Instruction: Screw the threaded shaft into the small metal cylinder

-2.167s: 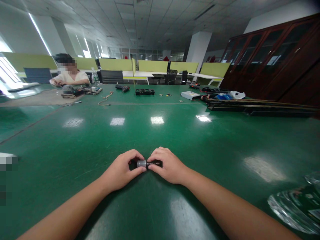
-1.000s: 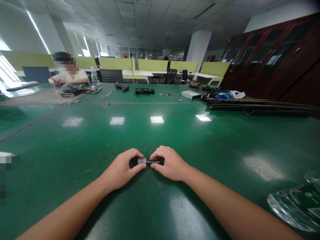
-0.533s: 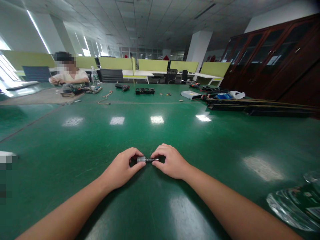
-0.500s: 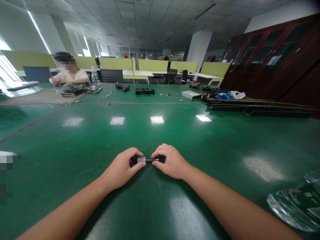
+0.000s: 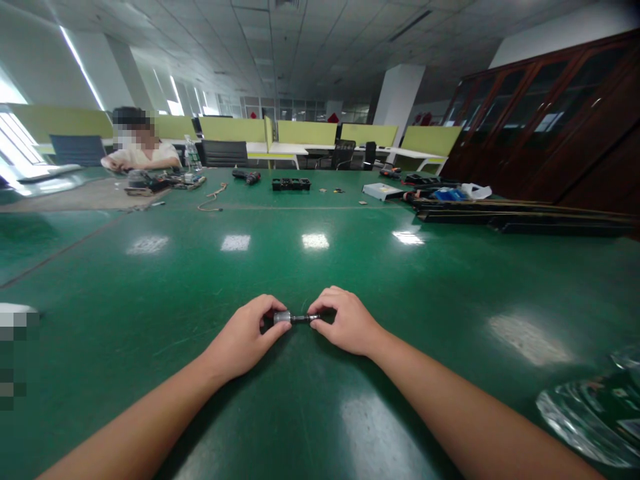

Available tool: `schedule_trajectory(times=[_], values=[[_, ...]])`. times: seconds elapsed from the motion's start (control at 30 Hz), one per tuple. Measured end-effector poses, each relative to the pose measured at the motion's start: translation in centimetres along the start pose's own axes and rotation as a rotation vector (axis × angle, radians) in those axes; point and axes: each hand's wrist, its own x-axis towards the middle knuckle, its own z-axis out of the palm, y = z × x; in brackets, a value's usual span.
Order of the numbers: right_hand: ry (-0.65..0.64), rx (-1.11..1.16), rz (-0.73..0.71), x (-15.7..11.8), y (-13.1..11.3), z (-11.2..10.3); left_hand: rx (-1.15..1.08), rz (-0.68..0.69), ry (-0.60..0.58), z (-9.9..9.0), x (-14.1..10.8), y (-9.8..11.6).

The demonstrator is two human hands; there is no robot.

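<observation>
Metal piece: a slim, straight metal piece (image 5: 301, 319) lay near the six o'clock side of the view, pointing from nine to three o'clock over the green table (image 5: 300, 273); whether it touched the surface could not be told.
Nine o'clock end: a stout grey barrel (image 5: 283, 318), dull and smooth-looking, clearly the thickest part.
Middle: a narrow dark stem, almost black, showing bare between the fingertips.
Three o'clock end: dark with small bright glints, partly covered by fingers; too small to read further.
Left hand: the left hand (image 5: 249, 333) pinched the barrel between thumb and fingers.
Right hand: the right hand (image 5: 350, 325) pinched the glinting end, thumb below and forefinger above; the two hands stayed apart.
Around the piece: a black block (image 5: 291, 184) sat well off at twelve o'clock, a silver box (image 5: 383, 191) at one, and a cord (image 5: 213, 198) at eleven.
</observation>
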Motion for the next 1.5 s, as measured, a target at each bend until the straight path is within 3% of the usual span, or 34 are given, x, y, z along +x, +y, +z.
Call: schedule_trajectory(times=[0.23, 0.47, 1.2, 1.5], values=[[0.021, -0.012, 0.013, 0.1, 0.4, -0.1, 0.005, -0.024, 0.003, -0.1, 0.0, 0.2], [0.07, -0.034, 0.128, 0.3, 1.2, -0.4, 0.011, -0.039, 0.022, -0.1, 0.1, 0.0], [-0.044, 0.067, 0.026, 0.2, -0.2, -0.2, -0.001, 0.002, -0.009, -0.2, 0.0, -0.2], [-0.109, 0.179, 0.008, -0.4, -1.7, 0.2, -0.039, 0.1, -0.065, -0.2, -0.1, -0.4]])
